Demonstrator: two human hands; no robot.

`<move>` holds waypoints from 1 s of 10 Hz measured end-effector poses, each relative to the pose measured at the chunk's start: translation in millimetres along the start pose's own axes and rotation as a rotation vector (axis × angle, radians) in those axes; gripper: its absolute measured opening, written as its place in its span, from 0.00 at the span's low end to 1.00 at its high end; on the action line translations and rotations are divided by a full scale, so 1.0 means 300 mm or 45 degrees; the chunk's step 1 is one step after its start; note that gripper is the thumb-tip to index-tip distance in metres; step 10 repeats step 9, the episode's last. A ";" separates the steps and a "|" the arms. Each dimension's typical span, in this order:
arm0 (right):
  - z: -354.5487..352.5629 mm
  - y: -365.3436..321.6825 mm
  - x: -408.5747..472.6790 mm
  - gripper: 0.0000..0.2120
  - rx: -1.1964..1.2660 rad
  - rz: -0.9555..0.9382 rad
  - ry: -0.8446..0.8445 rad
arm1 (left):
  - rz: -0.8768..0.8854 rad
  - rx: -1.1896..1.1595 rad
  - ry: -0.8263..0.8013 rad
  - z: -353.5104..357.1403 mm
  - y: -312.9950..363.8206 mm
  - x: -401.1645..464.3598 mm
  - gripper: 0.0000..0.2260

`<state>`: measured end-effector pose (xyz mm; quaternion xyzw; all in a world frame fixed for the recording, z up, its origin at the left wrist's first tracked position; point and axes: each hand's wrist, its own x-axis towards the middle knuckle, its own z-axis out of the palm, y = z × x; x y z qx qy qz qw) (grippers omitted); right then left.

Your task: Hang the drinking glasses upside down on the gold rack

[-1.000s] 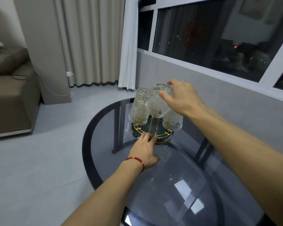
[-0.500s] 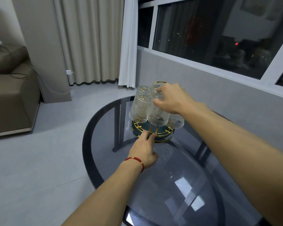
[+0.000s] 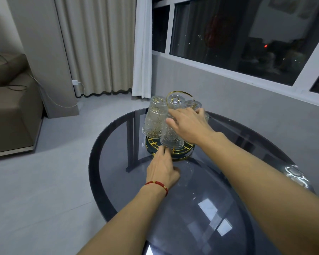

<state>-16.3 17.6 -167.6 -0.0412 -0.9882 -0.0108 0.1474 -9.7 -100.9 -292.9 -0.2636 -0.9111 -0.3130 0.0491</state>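
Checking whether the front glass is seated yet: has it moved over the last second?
Yes. The front glass went from tilted above the gold rack to upright, mouth down, near its base, under the right hand.

1. I see one gold rack on one round glass table.
2. I count four drinking glasses hanging upside down on it: a left glass, a front glass, a back glass and a right glass. My hand hides part of the rack, so there could be more.
3. I have two hands here: my left hand and my right hand.
4. I wear one red string bracelet.
5. I see one brown sofa.
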 end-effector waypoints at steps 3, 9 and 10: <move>0.017 0.029 -0.056 0.27 0.048 0.042 -0.006 | 0.065 -0.258 0.630 -0.095 0.038 0.036 0.15; -0.168 0.062 -0.548 0.11 0.982 0.179 0.430 | 0.314 -0.587 0.632 -0.249 0.181 -0.132 0.31; -0.168 0.062 -0.548 0.11 0.982 0.179 0.430 | 0.314 -0.587 0.632 -0.249 0.181 -0.132 0.31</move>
